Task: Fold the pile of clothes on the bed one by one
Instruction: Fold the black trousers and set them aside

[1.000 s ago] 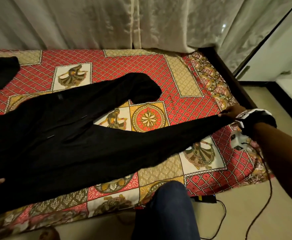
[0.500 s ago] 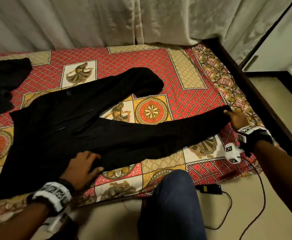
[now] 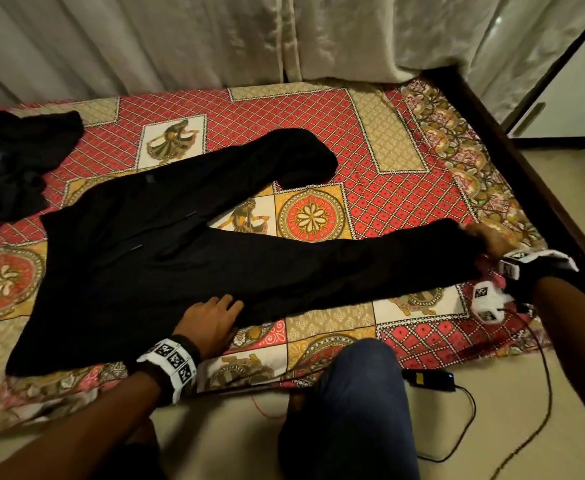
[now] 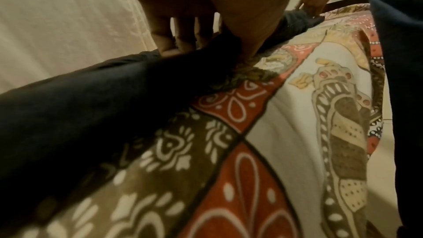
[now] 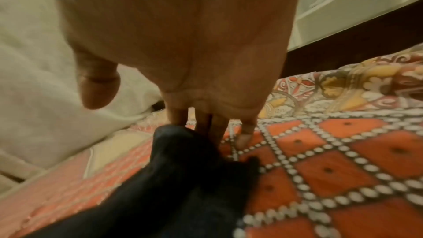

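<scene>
**Black pants spread flat on the bed**

My left hand [image 3: 211,322] has slid a bit further onto the black pants [image 3: 180,258] than half a second ago, fingers straight and flat. My right hand [image 3: 488,239] still presses the leg end, fingers straight (nothing gripped). The bed sheet [image 3: 405,202] is red and patterned, with white curtains [image 3: 180,39] behind. The pants lie long-ways left to right, legs pointing right. A dark clothes pile [image 3: 17,161] sits far left.
</scene>
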